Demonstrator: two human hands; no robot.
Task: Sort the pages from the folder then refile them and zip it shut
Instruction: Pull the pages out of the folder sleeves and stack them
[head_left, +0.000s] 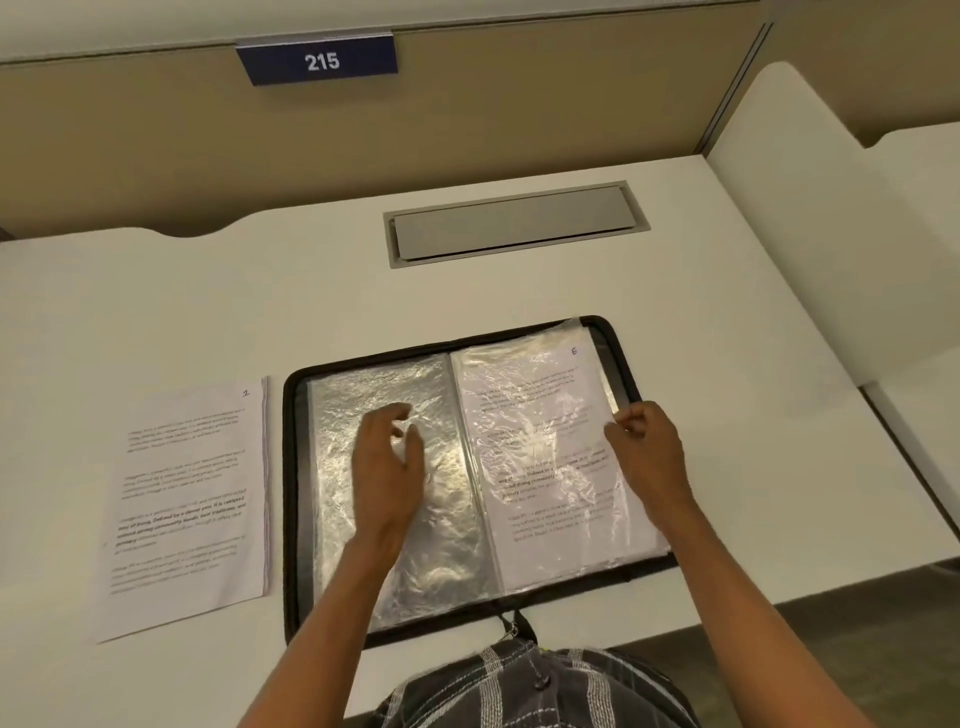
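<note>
Folder: the zip folder (291, 493) lies open on the worktop (208, 291), its spine running away from the person.
Loose pages: the page stack (192, 499) lies just left of the folder, long axis parallel to the spine, top sheet marked 2.
Left hand: the left hand (387, 462) hovers over the empty sleeve (332, 441), fingers loose, grasping nothing. It is the hand nearer the stack.
Right hand: the right hand (647, 447) pinches the outer edge of the filled sleeve (540, 441).

White desk (675, 312), grey cable hatch (514, 223), sign "215" (318, 61).
</note>
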